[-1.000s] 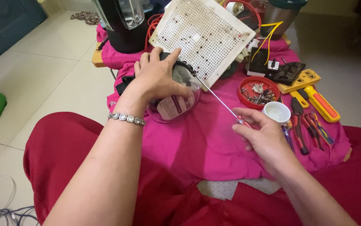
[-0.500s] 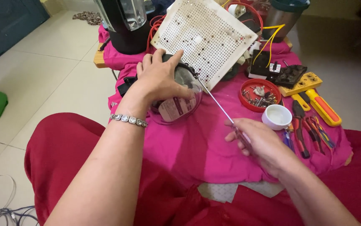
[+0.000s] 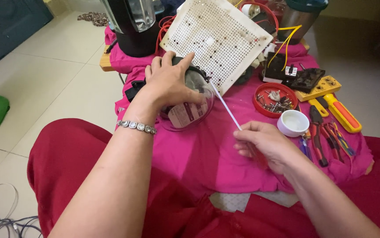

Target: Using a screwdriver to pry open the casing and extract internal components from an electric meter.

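Left hand (image 3: 168, 83) clamps a clear blender jar (image 3: 190, 105) near the pink-covered table's left edge; right hand (image 3: 265, 145) pinches a long screwdriver (image 3: 225, 105) angled into it. Hold the jar steady, shaft straight.

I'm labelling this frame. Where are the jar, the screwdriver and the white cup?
jar (image 3: 189, 110): head view, clear side wall.
screwdriver (image 3: 225, 105): head view, mid shaft.
white cup (image 3: 293, 122): head view, inside.

A rectangular dark-red and white label (image 3: 189, 113) sat on the clear jar (image 3: 190, 103), tilted, below the left hand (image 3: 168, 81).
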